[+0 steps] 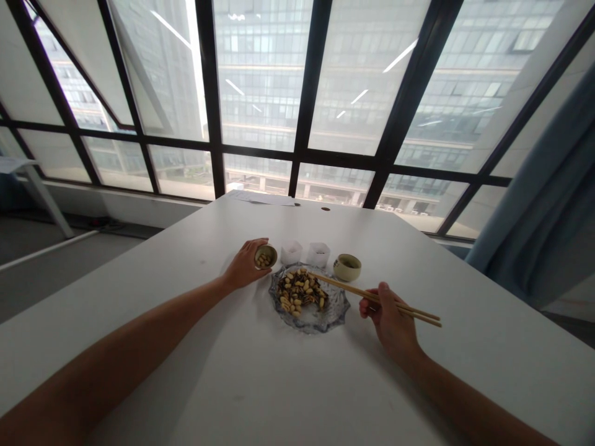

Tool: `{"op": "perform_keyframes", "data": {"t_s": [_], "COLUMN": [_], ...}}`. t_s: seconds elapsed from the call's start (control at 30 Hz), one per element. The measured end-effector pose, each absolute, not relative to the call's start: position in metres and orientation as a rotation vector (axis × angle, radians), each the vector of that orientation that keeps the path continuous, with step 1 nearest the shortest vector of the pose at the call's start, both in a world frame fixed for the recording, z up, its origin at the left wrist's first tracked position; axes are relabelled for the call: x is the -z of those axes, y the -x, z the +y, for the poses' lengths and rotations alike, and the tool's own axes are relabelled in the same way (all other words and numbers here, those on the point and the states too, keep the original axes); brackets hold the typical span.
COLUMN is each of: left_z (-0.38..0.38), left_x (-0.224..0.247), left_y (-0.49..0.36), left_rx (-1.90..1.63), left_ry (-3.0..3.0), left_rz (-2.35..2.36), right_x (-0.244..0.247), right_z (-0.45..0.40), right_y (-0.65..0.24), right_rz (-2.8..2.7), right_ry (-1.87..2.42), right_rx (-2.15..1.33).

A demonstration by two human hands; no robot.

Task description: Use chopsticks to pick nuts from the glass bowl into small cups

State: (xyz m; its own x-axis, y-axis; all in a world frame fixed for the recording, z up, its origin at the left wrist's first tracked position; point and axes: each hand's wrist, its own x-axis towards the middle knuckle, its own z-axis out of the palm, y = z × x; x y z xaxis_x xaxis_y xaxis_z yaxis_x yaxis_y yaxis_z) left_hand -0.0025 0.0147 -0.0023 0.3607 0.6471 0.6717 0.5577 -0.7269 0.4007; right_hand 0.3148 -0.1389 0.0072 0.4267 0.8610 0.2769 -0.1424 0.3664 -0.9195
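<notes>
My left hand [246, 266] is wrapped round a small cup [274, 256], tipped toward me, with several nuts [263, 259] inside. It is at the left rim of a scalloped glass plate [338, 310]. On that plate lies a pile of peanuts [297, 286] mixed with dark seeds [317, 293]. My right hand [388, 319], right of the plate, grips a pair of wooden chopsticks [367, 295]. Their tips reach over the far side of the pile; whether they pinch anything is too small to tell. A second greenish cup [346, 270] stands upright behind the plate at the right.
Two white paper cups [291, 252] [318, 254] stand behind the plate on the white table [242, 371]. Papers [263, 198] and a small brown disc [326, 209] lie at the far edge. Windows rise beyond, and a blue curtain [534, 204] hangs at right.
</notes>
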Motion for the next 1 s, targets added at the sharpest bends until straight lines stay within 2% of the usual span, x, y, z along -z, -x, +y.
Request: {"op": "perform_keyframes", "data": {"t_s": [0.2,0.33,0.57,0.7,0.83,1.0], "left_z": [0.016,0.016,0.017,0.018,0.019,0.017], "left_x": [0.003,0.002,0.003,0.004,0.005,0.003], "left_y": [0.002,0.000,-0.002,-0.003,-0.004,-0.005], "left_rx": [-1.330,-1.314,-1.282,-1.296,-1.300,-1.288], "left_ry": [-2.512,-2.511,-2.494,-2.482,-2.458,-2.402], "left_rz": [1.128,1.173,1.215,1.246,1.264,1.325], "right_x": [-0.007,-0.024,-0.079,-0.091,-0.091,-0.099], "right_z": [-0.138,-0.135,-0.116,-0.096,-0.091,-0.116], "right_y": [-0.316,-0.311,-0.261,-0.231,-0.234,-0.265], "right_rz": [-0.877,-0.939,-1.543,-1.920,-1.879,-1.671], "right_ry": [0.978,0.966,0.996,1.047,1.057,1.068], "right_rx": [-0.783,-0.713,-0.347,-0.242,-0.268,-0.467]}}
